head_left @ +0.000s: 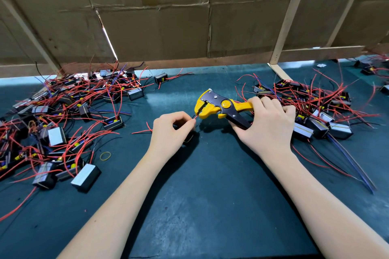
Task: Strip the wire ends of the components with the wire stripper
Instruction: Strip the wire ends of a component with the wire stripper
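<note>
The right hand [268, 124] has a clenched grip on the handles of a yellow and black plastic wire stripper [221, 106], its head pointing left, while the left hand [170, 130] pinches a thin red insulated wire [194, 117] whose tip sits at the stripper's mouth; the small dark component it belongs to [188, 137] is mostly hidden under that hand. On the dark green worktop [210, 195], one tangled heap of boxy wired components [63, 122] lies to the left and another heap [315, 107] to the right. Which heap is finished cannot be told, so plenty of stripping likely remains.
</note>
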